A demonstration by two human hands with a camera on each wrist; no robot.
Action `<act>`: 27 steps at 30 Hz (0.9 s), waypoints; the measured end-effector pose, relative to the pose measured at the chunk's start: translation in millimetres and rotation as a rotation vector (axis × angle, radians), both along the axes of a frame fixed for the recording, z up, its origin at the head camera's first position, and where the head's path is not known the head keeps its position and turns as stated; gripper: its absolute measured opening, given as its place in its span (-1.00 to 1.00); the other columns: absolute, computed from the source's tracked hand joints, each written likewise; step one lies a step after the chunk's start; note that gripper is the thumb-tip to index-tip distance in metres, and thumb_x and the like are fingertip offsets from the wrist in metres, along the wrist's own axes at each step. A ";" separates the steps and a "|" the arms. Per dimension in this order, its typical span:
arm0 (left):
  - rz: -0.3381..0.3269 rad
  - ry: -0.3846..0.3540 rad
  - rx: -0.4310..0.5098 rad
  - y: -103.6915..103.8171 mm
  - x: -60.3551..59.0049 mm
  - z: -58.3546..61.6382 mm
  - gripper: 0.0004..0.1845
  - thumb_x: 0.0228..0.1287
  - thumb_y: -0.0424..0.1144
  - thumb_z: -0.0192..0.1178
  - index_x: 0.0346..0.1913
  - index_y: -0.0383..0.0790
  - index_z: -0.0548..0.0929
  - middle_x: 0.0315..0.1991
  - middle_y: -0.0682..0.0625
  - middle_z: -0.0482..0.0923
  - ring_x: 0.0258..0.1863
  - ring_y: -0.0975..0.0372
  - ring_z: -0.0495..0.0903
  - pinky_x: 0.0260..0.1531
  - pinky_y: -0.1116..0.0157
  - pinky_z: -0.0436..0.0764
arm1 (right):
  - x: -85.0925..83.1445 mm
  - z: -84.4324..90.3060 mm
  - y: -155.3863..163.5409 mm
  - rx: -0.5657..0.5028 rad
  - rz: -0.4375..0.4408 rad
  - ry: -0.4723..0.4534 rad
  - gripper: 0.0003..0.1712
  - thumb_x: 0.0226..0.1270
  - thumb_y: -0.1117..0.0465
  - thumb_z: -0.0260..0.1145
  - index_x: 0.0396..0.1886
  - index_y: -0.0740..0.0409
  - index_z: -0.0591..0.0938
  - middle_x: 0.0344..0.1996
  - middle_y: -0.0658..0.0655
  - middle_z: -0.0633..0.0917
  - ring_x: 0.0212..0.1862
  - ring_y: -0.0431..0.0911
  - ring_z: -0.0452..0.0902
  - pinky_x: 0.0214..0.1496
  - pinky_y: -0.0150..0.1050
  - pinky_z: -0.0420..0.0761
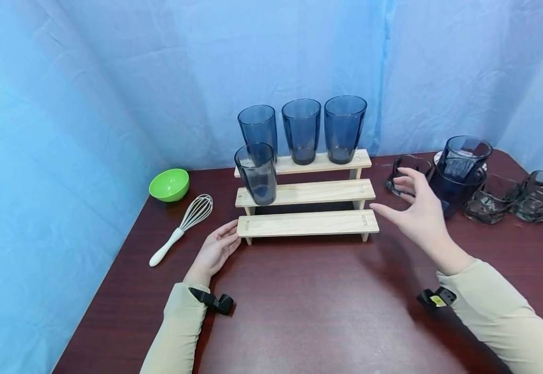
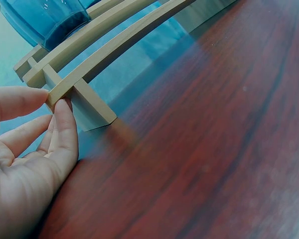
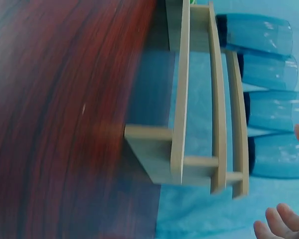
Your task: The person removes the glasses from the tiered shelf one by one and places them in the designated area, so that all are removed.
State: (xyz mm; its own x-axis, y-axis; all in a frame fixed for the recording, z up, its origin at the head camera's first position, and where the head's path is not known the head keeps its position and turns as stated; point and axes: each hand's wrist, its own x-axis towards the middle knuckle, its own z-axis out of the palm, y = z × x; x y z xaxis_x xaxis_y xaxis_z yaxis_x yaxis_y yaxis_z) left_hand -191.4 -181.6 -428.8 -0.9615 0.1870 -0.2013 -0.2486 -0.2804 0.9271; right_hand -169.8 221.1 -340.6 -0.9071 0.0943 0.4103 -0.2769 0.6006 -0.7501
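A three-step wooden display rack (image 1: 309,223) stands on the table. Three blue drinking glasses (image 1: 302,130) are lined up on its top step, and a greyish-blue glass (image 1: 263,182) stands at the left of the middle step. My left hand (image 1: 216,250) pinches the left end of the lowest step between thumb and fingers, as the left wrist view shows closely. Off the rack's right end, my right hand (image 1: 418,213) hovers with thumb and fingers spread apart, holding nothing. Only some of its fingertips (image 3: 276,221) enter the right wrist view.
Right of the rack are dark stacked glasses (image 1: 460,171) and several dark glass pieces with wavy rims (image 1: 488,202), partly behind my right hand. A green bowl (image 1: 170,185) and a white whisk (image 1: 180,231) lie at the left. Blue curtains (image 1: 206,78) border the table.
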 end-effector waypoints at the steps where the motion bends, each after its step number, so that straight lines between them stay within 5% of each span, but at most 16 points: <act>1: 0.001 0.000 0.002 0.1 0.0 0.3 -0.40 0.36 -0.56 -0.14 0.45 -0.38 0.07 0.25 -0.17 0.25 -0.17 0.43 0.56 -0.14 0.52 0.53 | -0.9 -0.6 -3.5 -0.004 0.023 -0.009 -0.01 -0.04 0.25 0.53 0.37 0.20 0.21 0.08 0.34 0.49 0.15 0.13 0.40 0.21 0.05 0.41; 13: 0.005 -0.007 0.007 0.5 0.3 1.7 -0.40 0.36 -0.56 -0.15 0.44 -0.38 0.07 0.24 -0.16 0.26 -0.18 0.43 0.56 -0.14 0.52 0.53 | -15.2 -8.9 -43.6 -0.033 0.167 -0.100 0.03 -0.04 0.14 0.54 0.39 0.17 0.18 0.17 0.35 0.42 0.25 0.21 0.33 0.29 0.11 0.33; 27: 0.010 -0.008 -0.001 0.3 -1.6 0.6 -0.40 0.37 -0.57 -0.14 0.45 -0.40 0.05 0.31 -0.23 0.17 -0.15 0.43 0.55 -0.12 0.50 0.52 | -33.9 -12.7 -85.4 -0.093 0.244 -0.040 0.03 -0.08 0.19 0.57 0.38 0.16 0.21 0.20 0.27 0.42 0.27 0.09 0.32 0.35 0.00 0.30</act>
